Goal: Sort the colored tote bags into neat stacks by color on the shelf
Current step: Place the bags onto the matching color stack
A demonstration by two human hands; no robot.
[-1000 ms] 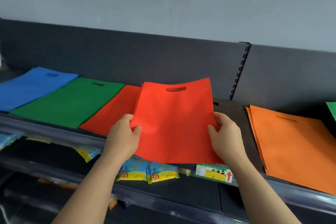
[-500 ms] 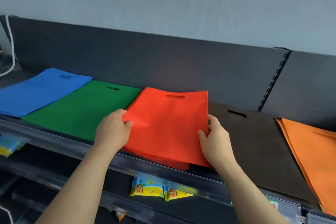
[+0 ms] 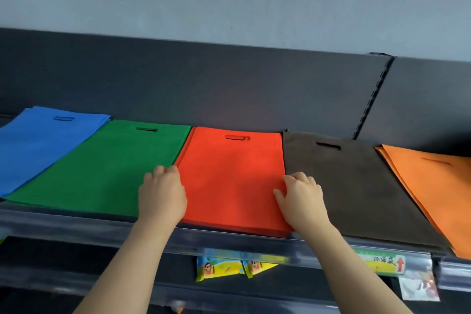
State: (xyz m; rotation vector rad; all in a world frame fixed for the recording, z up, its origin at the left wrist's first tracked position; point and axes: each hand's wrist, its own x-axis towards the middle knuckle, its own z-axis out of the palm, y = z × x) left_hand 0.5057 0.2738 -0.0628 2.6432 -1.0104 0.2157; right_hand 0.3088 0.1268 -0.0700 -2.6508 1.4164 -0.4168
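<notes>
Five flat stacks of tote bags lie side by side on the shelf: blue, green, red, dark brown and orange. The top red tote bag lies flat and squared on the red stack. My left hand sits at that stack's left edge with its fingers curled against it, partly over the green stack. At the right edge is my right hand, thumb on the red bag and fingers curled at the seam with the brown stack.
A dark back panel rises behind the stacks, with a slotted upright at the right. The shelf's front rail carries a green and yellow label. Yellow snack packets lie on the lower shelf.
Both hands carried the red bag left and down from mid-air onto the red stack, where it now lies flat. The view shifted left, which uncovers the dark brown stack.
</notes>
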